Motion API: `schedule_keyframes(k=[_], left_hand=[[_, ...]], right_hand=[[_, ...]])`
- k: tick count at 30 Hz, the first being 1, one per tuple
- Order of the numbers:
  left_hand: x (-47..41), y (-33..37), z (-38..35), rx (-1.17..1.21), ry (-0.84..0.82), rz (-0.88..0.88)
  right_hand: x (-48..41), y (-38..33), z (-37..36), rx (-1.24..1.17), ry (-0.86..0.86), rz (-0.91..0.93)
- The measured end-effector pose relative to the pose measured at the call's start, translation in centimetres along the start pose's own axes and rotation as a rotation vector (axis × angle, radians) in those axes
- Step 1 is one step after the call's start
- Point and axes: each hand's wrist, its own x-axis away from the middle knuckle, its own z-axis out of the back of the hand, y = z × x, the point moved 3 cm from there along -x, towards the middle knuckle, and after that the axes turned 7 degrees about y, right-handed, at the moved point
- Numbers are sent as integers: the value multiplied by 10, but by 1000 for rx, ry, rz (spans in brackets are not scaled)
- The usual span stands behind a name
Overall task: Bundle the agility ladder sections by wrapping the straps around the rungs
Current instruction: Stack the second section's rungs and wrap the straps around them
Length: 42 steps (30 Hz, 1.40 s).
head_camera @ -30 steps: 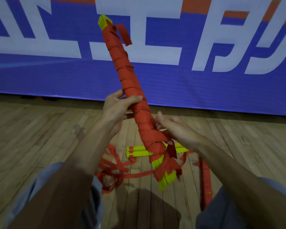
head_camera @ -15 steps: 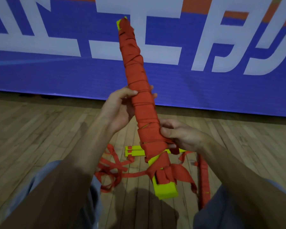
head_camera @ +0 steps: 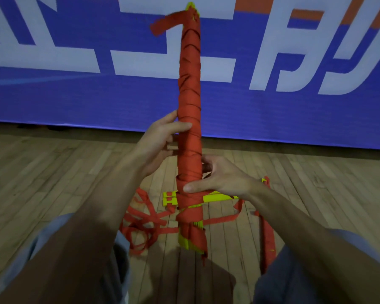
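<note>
Bare left hand [head_camera: 160, 141], right hand [head_camera: 219, 178], forearms [head_camera: 101, 216]; grey-blue trousers [head_camera: 279, 286] (plain) on knees.

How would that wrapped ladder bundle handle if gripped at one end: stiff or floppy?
Probably stiff: the wrapped bundle stands straight above the left hand and right hand without sag. Likely grippy, being covered in strap. The loose strap tail at its top may flap or unwind.

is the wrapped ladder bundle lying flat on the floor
No, the left hand and right hand hold the wrapped ladder bundle upright.
</note>
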Motion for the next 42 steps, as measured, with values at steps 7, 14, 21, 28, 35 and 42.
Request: schedule_keyframes(k=[7,14,21,28,35,42], left_hand=[[-4,-17,-6,-169,235,-24],[-1,-6,10,-28,262,-46],[9,10,28,175,124,-15],[7,11,27,250,120,4],[-1,1,29,115,256,-2],[-6,-10,28,-75,409,-48]], right_hand=[[-5,8,-2,580,272,38],[-3,4,13,395,150,58],[3,-2,21,133,19,64],[0,0,21,92,-34,67],[-2,3,22,143,60,-69],[2,9,8,365,-116,-201]])
